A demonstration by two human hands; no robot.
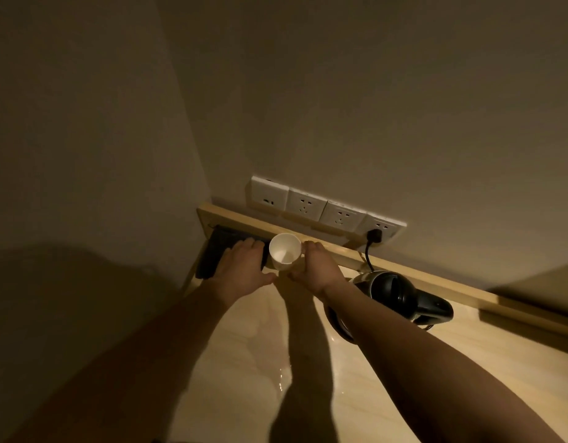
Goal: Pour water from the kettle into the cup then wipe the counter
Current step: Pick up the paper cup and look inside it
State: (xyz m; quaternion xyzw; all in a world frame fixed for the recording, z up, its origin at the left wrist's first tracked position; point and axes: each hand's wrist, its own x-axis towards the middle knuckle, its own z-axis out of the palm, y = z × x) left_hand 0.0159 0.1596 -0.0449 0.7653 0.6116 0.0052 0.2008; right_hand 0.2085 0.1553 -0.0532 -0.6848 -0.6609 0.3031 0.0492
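A white paper cup (285, 251) stands upright and looks empty near the back left of the pale counter (244, 362). My right hand (313, 266) wraps around the cup's right side. My left hand (242, 266) lies flat, fingers spread, on a dark folded cloth (215, 251) just left of the cup. The black electric kettle (401, 298) sits on its base to the right of the cup, lid down, handle pointing right, partly hidden behind my right forearm.
A wooden ledge (404, 270) runs along the back wall. Above it is a row of white wall sockets (324, 211); the kettle's black plug (373, 235) sits in the rightmost one, its cord dropping to the kettle. The side wall closes off the left.
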